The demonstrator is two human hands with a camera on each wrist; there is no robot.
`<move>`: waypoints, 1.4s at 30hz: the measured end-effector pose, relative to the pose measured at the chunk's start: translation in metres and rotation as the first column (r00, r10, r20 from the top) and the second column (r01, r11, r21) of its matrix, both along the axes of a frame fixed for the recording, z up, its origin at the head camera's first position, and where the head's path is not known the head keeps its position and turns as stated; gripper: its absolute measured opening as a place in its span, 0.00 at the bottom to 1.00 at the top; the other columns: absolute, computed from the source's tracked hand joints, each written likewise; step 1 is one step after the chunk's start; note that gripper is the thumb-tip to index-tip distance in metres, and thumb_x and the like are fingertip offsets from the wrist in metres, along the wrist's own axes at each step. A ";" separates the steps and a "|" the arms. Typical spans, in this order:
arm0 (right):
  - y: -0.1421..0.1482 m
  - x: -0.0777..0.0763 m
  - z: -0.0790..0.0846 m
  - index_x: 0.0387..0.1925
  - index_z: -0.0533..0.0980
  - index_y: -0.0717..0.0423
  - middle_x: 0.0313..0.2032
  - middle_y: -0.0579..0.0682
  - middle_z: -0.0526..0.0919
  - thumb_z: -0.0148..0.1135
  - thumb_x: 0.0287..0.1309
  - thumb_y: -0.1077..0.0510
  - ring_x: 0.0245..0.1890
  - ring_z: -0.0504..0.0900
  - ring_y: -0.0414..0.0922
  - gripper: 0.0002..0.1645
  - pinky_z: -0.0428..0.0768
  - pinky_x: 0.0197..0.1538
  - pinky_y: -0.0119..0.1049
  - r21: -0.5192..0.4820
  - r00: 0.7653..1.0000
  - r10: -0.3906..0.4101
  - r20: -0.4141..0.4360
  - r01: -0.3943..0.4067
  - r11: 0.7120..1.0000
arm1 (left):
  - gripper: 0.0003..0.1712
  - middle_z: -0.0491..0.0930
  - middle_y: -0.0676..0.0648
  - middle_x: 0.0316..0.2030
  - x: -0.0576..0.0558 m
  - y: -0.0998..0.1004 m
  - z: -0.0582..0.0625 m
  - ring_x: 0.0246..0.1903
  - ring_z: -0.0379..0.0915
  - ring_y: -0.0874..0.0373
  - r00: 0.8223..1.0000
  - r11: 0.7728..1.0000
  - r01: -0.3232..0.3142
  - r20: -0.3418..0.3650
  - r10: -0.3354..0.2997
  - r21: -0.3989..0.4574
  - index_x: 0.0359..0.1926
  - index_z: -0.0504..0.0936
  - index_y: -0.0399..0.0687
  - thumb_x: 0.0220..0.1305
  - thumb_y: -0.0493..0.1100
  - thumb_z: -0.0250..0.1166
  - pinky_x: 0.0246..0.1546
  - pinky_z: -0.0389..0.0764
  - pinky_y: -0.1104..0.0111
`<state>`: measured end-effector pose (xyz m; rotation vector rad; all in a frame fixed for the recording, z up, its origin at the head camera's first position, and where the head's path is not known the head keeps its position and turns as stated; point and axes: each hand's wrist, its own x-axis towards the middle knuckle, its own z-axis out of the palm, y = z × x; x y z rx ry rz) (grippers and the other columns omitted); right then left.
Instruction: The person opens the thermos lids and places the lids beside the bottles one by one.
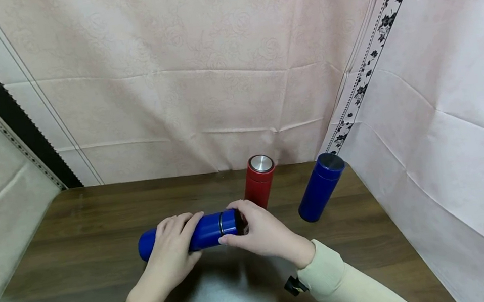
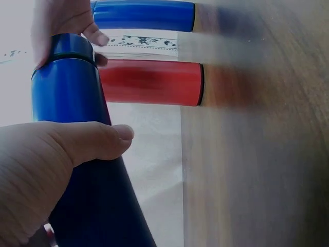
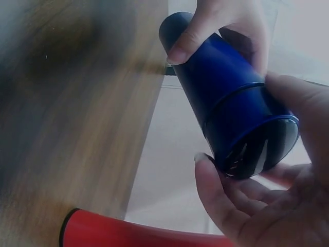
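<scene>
A blue thermos flask [image 1: 208, 231] is held sideways above the table, its cap end pointing right. My left hand [image 1: 170, 255] grips the body, with the thumb [image 2: 100, 140] lying across it in the left wrist view. At the other end, my right hand [image 1: 263, 227] holds the cap by its sides, fingers and thumb curled around it. The cap's dark glossy top [image 3: 264, 149] faces the right palm in the right wrist view. A dark ring shows at the seam between cap and body. Part of the body is hidden under the left hand.
Just behind the right hand, a red thermos flask [image 1: 259, 182] with a silver-topped lid stands upright. Farther right stands a second blue thermos flask [image 1: 322, 187]. Pale patterned cloth [image 1: 198, 100] hangs behind and beside the wooden table [image 1: 94, 216].
</scene>
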<state>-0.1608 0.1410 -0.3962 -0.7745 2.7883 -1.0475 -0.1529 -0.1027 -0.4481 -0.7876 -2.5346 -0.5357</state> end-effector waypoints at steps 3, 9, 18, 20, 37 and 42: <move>0.001 0.000 -0.001 0.62 0.63 0.41 0.52 0.41 0.69 0.69 0.53 0.40 0.46 0.72 0.40 0.38 0.78 0.44 0.31 0.030 0.998 0.058 -0.041 -0.056 0.998 | 0.50 0.73 0.40 0.54 0.000 0.000 -0.001 0.53 0.70 0.43 0.999 1.000 -0.004 0.031 0.004 0.004 0.65 0.68 0.47 0.40 0.44 0.81 0.59 0.60 0.47; 0.001 0.001 0.000 0.64 0.60 0.40 0.56 0.41 0.66 0.71 0.53 0.43 0.50 0.70 0.40 0.41 0.78 0.48 0.34 0.038 0.993 0.093 -0.066 -0.091 0.995 | 0.49 0.73 0.41 0.54 -0.001 0.000 -0.001 0.52 0.70 0.43 0.996 1.000 -0.008 0.085 0.006 0.021 0.65 0.68 0.46 0.41 0.44 0.81 0.58 0.61 0.47; 0.001 -0.001 0.007 0.61 0.66 0.39 0.51 0.39 0.74 0.60 0.51 0.26 0.45 0.76 0.41 0.41 0.79 0.45 0.35 0.002 0.998 0.019 0.054 -0.019 1.000 | 0.50 0.72 0.42 0.56 0.001 0.000 0.001 0.56 0.68 0.44 0.998 1.000 0.009 0.061 -0.011 0.024 0.67 0.68 0.49 0.40 0.42 0.81 0.60 0.58 0.47; 0.001 -0.002 0.007 0.58 0.68 0.40 0.46 0.39 0.77 0.61 0.51 0.26 0.40 0.78 0.40 0.38 0.79 0.41 0.34 0.031 0.997 0.020 0.074 -0.023 0.999 | 0.51 0.72 0.42 0.57 0.001 0.000 0.001 0.57 0.66 0.44 0.999 1.000 0.018 0.042 -0.018 0.015 0.67 0.67 0.50 0.40 0.39 0.81 0.61 0.57 0.46; -0.011 0.003 0.005 0.60 0.68 0.50 0.50 0.44 0.73 0.71 0.51 0.40 0.45 0.74 0.40 0.38 0.79 0.48 0.35 0.306 0.987 0.112 -0.115 -0.072 0.949 | 0.50 0.72 0.43 0.57 -0.002 -0.006 -0.005 0.57 0.66 0.43 0.998 1.000 -0.005 0.064 0.007 -0.031 0.66 0.68 0.51 0.40 0.40 0.81 0.59 0.60 0.43; -0.012 0.003 0.002 0.59 0.67 0.50 0.52 0.46 0.71 0.73 0.50 0.43 0.49 0.72 0.43 0.39 0.78 0.52 0.38 0.378 0.951 0.137 -0.276 -0.023 0.925 | 0.50 0.72 0.40 0.57 -0.005 -0.018 -0.004 0.57 0.66 0.40 0.985 0.998 -0.058 0.159 0.061 -0.019 0.67 0.67 0.49 0.42 0.40 0.81 0.59 0.59 0.42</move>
